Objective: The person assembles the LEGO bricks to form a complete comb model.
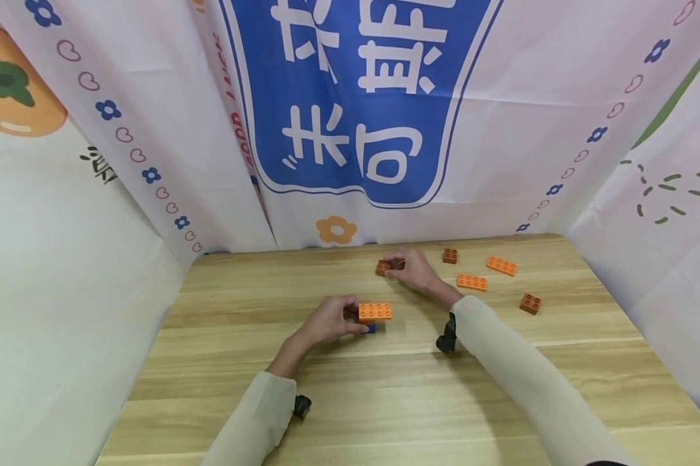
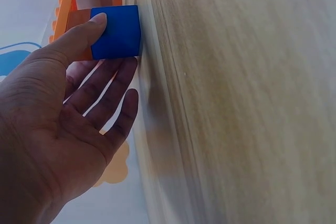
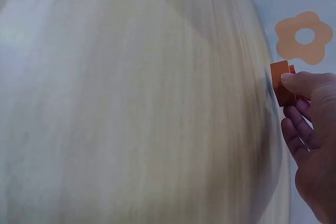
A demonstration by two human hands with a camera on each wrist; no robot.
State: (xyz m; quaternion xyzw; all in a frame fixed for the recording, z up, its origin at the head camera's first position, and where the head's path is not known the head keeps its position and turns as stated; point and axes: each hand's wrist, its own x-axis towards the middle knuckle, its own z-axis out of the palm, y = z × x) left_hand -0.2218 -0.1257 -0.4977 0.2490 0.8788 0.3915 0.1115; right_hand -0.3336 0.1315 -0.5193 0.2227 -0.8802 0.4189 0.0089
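My left hand (image 1: pixel 327 320) grips a small stack of toy building bricks, thumb on one side and fingers on the other. In the left wrist view the stack has a blue brick (image 2: pixel 118 34) at its base, a brown brick (image 2: pixel 80 17) above it and a wide orange plate (image 2: pixel 64 13) with studs on top. Further back, my right hand (image 1: pixel 414 270) pinches another brown brick (image 3: pixel 281 83) between thumb and fingers. That brick is at or just above the tabletop; whether it touches I cannot tell.
To the right on the wooden table (image 1: pixel 385 401) lie two orange plates, one nearer (image 1: pixel 471 281) and one further (image 1: pixel 501 266), and two brown bricks, a back one (image 1: pixel 450 255) and a front one (image 1: pixel 530 303). A printed cloth (image 1: pixel 490 162) hangs behind the table.
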